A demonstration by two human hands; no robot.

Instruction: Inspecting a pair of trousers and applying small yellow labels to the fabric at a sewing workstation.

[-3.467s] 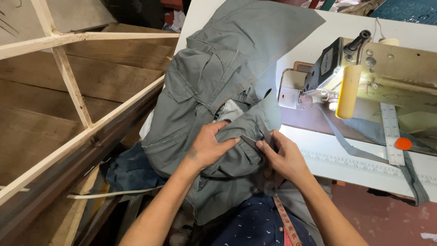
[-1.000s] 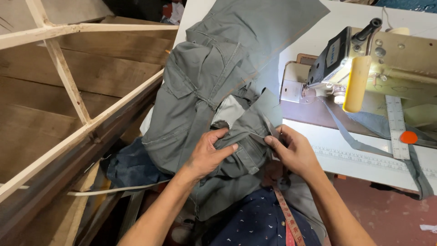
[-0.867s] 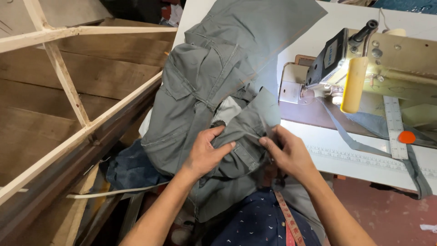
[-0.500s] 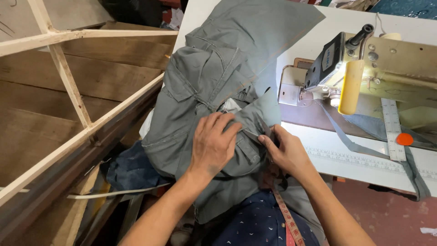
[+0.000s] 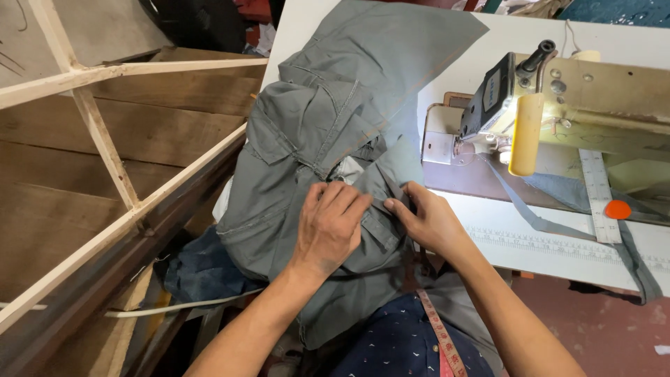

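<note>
A person sits at a white sewing table (image 5: 558, 244), seen from above their own head. A large grey garment (image 5: 335, 132), with stitched pockets and seams showing, is heaped from the table's left edge down into the lap. The left hand (image 5: 329, 227) lies flat on the cloth with the fingers spread a little and pressing down, gripping nothing. The right hand (image 5: 427, 220) sits just beside it, thumb and fingers closed in a pinch on a small folded edge of the same fabric; the two hands nearly touch.

The sewing machine (image 5: 558, 105) stands to the right, its lamp lit, and the part of the garment in hand lies well apart from the needle area. A narrow grey strip (image 5: 520, 206) trails from under the machine head. A clear ruler (image 5: 600, 195) lies on the table, and a tape measure (image 5: 441, 335) hangs at the person's chest.

By the look of it, much of the garment is already sewn; this fold is being readied and is not yet under the needle.
</note>
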